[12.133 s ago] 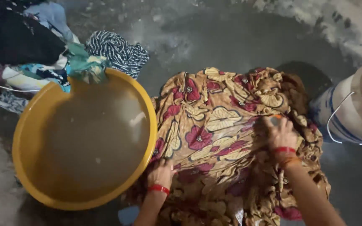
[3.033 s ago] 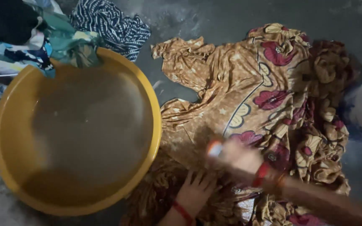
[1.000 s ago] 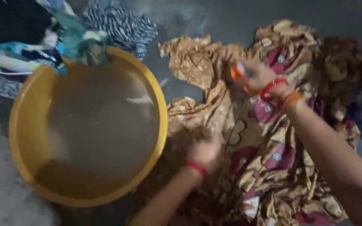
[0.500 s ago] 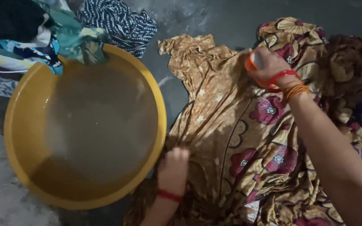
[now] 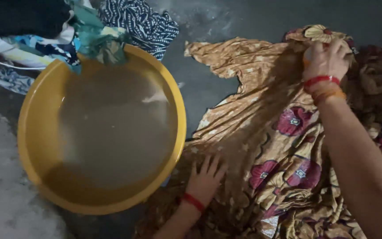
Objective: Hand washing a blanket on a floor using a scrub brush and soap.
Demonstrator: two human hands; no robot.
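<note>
The cloth [image 5: 261, 146], brown with red flowers, is lying spread on the wet floor [image 5: 226, 17] just right of the yellow basin [image 5: 180, 132]. The right hand [image 5: 326, 57] is closing around a small orange thing, largely hidden, at the cloth's far edge. The left hand [image 5: 206, 177] is pressing flat with fingers spread on the near part. To scrub well, I judge the left hand should be pinning the fabric taut while the right is working in long strokes. Other clothes [image 5: 45, 35] are piling behind the basin, one draping over its rim
</note>
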